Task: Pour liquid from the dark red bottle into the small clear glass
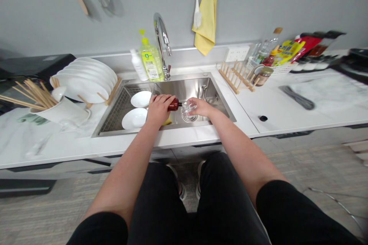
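Note:
Over the steel sink (230, 114), my left hand (158, 110) is closed round a dark red-brown bottle (173, 104) tipped on its side. The bottle's black neck points right, toward a small clear cup (188, 106). My right hand (201, 107) is closed on that cup, which is tilted with its mouth toward the bottle. Whether neck and cup touch, I cannot tell. A white bowl (134, 118) and a second white bowl (140, 98) lie in the sink's left part, left of my left hand. Part of something yellow (167, 121) shows below the bottle.
The faucet (161, 34) rises behind the sink, beside a yellow-green soap bottle (151, 61). White plates (86, 80) stand in a rack at left, near a chopstick holder (61, 113). A wooden rack (237, 76), a jar (263, 76) and a black cap (263, 118) are at right.

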Action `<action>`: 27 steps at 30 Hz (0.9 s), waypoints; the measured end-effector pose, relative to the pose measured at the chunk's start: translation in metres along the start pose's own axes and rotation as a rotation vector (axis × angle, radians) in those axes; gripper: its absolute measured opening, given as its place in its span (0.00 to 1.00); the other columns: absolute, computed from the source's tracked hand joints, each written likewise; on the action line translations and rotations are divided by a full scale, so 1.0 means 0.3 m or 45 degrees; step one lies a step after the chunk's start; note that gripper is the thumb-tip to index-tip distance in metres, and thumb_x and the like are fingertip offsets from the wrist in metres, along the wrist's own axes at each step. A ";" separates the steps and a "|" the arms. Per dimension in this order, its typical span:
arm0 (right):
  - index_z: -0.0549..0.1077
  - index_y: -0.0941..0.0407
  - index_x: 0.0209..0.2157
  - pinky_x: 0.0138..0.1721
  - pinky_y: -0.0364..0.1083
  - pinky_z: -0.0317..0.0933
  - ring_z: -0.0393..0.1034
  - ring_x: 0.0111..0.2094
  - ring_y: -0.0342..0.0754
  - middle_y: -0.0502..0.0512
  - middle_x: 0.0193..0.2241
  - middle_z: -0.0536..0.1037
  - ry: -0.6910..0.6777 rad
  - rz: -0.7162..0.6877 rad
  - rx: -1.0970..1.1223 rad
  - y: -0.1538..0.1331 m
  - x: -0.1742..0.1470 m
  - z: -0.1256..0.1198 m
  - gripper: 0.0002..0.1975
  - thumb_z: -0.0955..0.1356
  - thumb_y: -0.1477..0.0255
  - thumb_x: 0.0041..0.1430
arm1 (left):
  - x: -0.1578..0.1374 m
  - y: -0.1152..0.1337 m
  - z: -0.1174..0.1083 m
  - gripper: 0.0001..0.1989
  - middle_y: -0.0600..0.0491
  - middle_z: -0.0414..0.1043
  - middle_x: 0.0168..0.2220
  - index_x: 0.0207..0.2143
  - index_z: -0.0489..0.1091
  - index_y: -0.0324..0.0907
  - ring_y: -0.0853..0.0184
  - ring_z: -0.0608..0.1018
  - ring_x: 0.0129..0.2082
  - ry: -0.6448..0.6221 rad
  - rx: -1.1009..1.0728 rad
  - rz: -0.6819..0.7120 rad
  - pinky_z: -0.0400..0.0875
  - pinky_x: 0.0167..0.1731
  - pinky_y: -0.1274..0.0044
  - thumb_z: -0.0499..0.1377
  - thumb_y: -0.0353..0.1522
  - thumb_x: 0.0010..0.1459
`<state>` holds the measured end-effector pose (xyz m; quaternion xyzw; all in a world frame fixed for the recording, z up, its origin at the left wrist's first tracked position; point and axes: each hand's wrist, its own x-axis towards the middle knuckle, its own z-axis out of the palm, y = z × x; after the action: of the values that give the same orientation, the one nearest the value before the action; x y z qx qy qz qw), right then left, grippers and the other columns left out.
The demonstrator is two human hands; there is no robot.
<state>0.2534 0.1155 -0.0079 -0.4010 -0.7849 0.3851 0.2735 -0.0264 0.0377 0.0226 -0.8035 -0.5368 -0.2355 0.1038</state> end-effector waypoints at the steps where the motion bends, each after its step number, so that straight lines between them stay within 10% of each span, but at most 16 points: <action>1: 0.78 0.53 0.49 0.61 0.55 0.72 0.81 0.51 0.56 0.56 0.49 0.85 0.000 -0.003 0.001 -0.001 0.000 0.000 0.28 0.85 0.71 0.46 | 0.000 0.000 0.000 0.35 0.45 0.77 0.68 0.72 0.72 0.52 0.46 0.75 0.68 -0.001 0.002 0.001 0.57 0.72 0.51 0.60 0.26 0.63; 27: 0.78 0.53 0.49 0.62 0.55 0.71 0.81 0.51 0.56 0.55 0.48 0.85 0.004 -0.020 0.012 0.000 0.001 0.002 0.29 0.85 0.71 0.45 | 0.001 -0.001 0.000 0.35 0.45 0.77 0.68 0.72 0.72 0.51 0.45 0.75 0.68 -0.015 0.015 0.003 0.56 0.73 0.51 0.61 0.26 0.63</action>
<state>0.2527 0.1156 -0.0083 -0.3942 -0.7857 0.3860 0.2797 -0.0265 0.0379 0.0228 -0.8049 -0.5379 -0.2273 0.1055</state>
